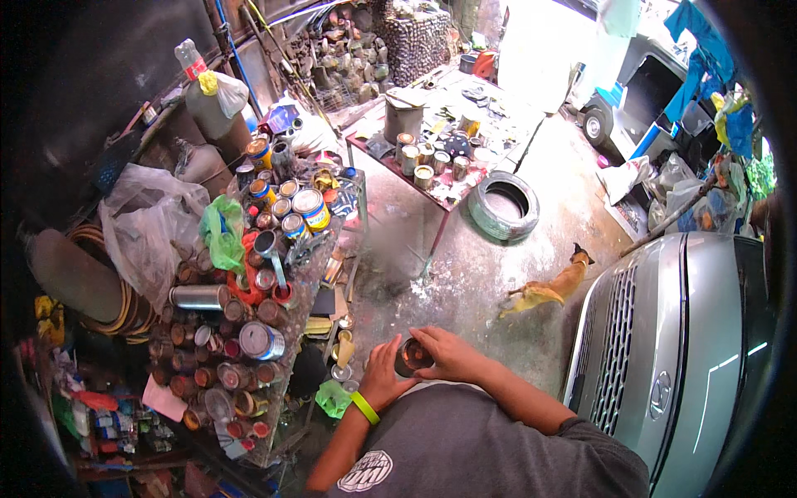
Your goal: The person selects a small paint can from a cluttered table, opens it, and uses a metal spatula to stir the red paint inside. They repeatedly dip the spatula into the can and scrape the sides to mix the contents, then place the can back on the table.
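Observation:
Low in the middle, just in front of my grey shirt, a small round dark container [414,355] with a reddish-brown top or inside is held between both hands. My left hand [387,372], with a yellow-green wristband [365,406], is closed on its left side. My right hand [444,357] wraps round its right side, fingers on the upper rim. Whether it has a lid is hard to tell. To the left stands a cluttered bench with many paint cans [261,340], jars and plastic bags [222,228].
A table [374,145] with cans and scraps stands ahead, a tyre [502,206] beside it. A tan dog [548,286] is on the floor [440,307]. A silver vehicle [652,349] fills the right side. A small dark vehicle [623,116] and hanging plastic bags [730,133] are at back right.

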`<state>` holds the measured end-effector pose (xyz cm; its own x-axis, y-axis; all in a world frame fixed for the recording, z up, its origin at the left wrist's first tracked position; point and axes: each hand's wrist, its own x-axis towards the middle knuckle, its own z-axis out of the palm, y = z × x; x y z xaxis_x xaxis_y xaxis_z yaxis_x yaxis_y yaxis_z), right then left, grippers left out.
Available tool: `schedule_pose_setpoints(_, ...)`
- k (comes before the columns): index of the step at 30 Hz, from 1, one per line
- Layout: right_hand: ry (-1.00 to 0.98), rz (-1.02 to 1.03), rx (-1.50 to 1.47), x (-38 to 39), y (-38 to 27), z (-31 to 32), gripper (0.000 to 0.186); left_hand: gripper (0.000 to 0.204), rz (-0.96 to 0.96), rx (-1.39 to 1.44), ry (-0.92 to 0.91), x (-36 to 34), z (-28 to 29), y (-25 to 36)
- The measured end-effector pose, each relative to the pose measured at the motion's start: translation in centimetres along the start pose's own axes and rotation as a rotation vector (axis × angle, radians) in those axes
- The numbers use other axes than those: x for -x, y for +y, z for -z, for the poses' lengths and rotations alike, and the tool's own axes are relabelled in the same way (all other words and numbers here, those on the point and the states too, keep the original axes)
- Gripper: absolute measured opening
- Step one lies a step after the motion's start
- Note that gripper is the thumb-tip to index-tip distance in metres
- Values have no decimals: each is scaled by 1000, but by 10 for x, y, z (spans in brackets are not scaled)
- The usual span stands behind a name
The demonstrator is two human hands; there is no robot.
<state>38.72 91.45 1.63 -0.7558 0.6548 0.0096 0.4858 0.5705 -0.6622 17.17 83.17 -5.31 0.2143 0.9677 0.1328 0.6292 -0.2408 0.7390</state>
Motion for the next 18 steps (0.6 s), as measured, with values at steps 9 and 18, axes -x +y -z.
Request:
schedule_pose_setpoints(9, 15, 6, -118, -126, 52, 26, 87, 102, 135, -4, 112, -90, 55, -66)
schedule_pose_setpoints(18, 445, -414, 60, -250, 337, 138, 48, 96, 557, 42, 424, -154, 51, -142)
